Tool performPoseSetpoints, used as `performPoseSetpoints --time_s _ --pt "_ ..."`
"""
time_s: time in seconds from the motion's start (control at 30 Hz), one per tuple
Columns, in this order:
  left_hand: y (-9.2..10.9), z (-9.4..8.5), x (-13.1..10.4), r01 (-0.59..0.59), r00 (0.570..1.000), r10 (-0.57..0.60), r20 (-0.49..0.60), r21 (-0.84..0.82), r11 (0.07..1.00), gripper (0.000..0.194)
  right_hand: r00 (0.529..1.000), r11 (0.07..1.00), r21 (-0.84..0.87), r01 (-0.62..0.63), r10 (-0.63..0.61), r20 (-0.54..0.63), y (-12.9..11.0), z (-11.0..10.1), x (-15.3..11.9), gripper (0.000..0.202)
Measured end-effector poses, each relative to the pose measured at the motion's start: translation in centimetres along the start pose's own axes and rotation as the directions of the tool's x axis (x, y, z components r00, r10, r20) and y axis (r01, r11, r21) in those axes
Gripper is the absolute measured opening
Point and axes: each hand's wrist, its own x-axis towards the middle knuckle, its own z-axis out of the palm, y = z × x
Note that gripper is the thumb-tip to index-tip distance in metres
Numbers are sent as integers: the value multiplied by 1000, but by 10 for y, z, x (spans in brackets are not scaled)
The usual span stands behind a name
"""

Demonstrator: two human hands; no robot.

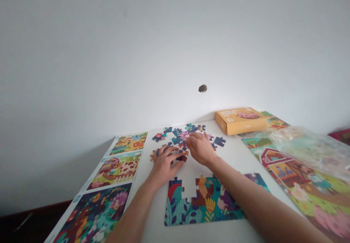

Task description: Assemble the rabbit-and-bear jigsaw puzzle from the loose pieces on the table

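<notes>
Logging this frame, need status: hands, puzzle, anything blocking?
Left hand, right hand at loose pieces; grip unclear. Partial puzzle nearer the wearer, gap in far edge. Right forearm hides part of it.

I see a plain pale wall (109, 53) behind the bench (236, 155), with a dark, ragged hole (202, 88) in it. Near the wall I make out a yellow-orange box (242, 121) lying flat. To its right, crumpled clear plastic (308, 144) partly covers a farm picture (303, 184). Along the bench's left side I have a sheet (116, 165) printed with three scenes. Something red (341, 135), too cut off for me to identify, shows at the far right.
</notes>
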Motion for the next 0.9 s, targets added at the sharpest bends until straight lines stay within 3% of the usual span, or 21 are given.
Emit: performPoseSetpoints --time_s 0.1,0.23,0.3,0.37,0.47,0.57,0.63,0.73,0.9 --pt "1 0 0 -10 1000 10 14 -5 1000 27 992 985 147 88 -73 -108 -8 -15 12 40" --pt "1 -1 0 -30 998 31 47 -11 999 32 984 953 298 53 0 -176 -10 -66 22 40" --pt "1 -1 0 -28 998 29 53 -15 999 32 993 957 288 -15 49 -111 -8 -92 15 36" --pt "1 -2 -1 -22 999 23 43 -24 999 31 993 979 165 -118 117 15 -6 -103 -9 31" --pt "2 -2 0 -22 999 23 34 -37 999 31 971 967 -136 -217 229 74 -7 -82 -70 44" --pt "3 -3 0 -34 999 36 34 -43 998 31 954 982 -117 -151 176 242 -7 -41 -128 60" --pt "3 -3 0 -32 999 34 33 -45 998 31 936 990 -75 -118 136 326 -7 -25 -148 63" --pt "3 -5 0 -13 999 15 39 -46 999 33 925 996 -46 -80 92 368 -8 -25 -143 66" --pt "3 -5 1 0 999 3 48 -53 999 33 925 999 -46 -4 21 379 -8 -46 -79 43"
